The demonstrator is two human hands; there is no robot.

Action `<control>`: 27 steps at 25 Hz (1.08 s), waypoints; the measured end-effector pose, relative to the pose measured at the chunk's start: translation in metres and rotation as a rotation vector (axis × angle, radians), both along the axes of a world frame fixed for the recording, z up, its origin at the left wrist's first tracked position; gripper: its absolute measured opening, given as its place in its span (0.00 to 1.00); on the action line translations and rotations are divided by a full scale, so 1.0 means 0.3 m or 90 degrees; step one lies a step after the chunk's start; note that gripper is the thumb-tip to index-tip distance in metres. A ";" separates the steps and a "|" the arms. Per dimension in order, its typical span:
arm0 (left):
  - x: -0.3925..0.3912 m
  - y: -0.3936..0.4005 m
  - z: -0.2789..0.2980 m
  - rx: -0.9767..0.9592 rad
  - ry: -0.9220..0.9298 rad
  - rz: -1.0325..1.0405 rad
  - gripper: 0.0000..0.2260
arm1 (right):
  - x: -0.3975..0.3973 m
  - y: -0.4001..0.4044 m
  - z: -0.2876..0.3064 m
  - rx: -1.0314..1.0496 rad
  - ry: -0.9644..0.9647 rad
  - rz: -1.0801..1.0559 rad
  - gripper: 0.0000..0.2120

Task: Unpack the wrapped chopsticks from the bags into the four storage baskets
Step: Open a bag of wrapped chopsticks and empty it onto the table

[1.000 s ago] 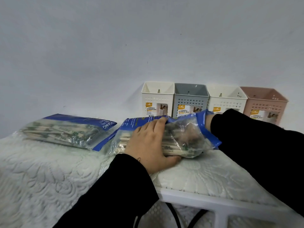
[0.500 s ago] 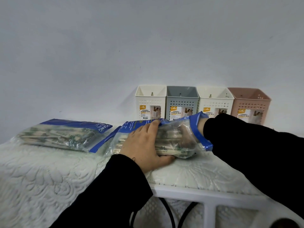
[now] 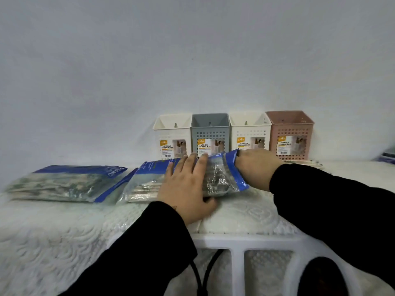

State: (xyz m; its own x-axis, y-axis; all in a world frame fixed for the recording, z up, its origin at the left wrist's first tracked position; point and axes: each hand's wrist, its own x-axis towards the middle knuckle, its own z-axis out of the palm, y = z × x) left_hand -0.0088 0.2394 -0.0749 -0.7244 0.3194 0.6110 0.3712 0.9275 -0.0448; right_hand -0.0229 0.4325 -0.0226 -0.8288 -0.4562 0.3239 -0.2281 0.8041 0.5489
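The step in hand is judged to be drawing wrapped chopsticks out of an opened bag. The near bag (image 3: 186, 182) is pinned to the quilted table cover (image 3: 53, 231) by the left hand (image 3: 184, 192), whose fingers are spread flat over the clear plastic. The right hand (image 3: 254, 165) is pushed into the bag's blue-edged mouth; its fingers are hidden inside, so whether anything is gripped cannot be told. A 2nd bag (image 3: 64, 183) lies untouched, well to the left of the left hand. The 4 storage baskets (image 3: 233, 133) stand in a row just beyond both hands, and no chopsticks can be seen in them from this angle. A few loose wrapped sticks (image 3: 303, 162) seem to lie just right of the right hand. Next, a bundle would need to be clasped, pulled clear while the bag is held down, and lifted into a basket.
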 end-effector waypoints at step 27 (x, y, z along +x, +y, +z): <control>-0.020 0.191 -0.003 0.032 -0.095 0.125 0.33 | 0.041 0.629 0.039 -0.220 -0.389 -0.259 0.40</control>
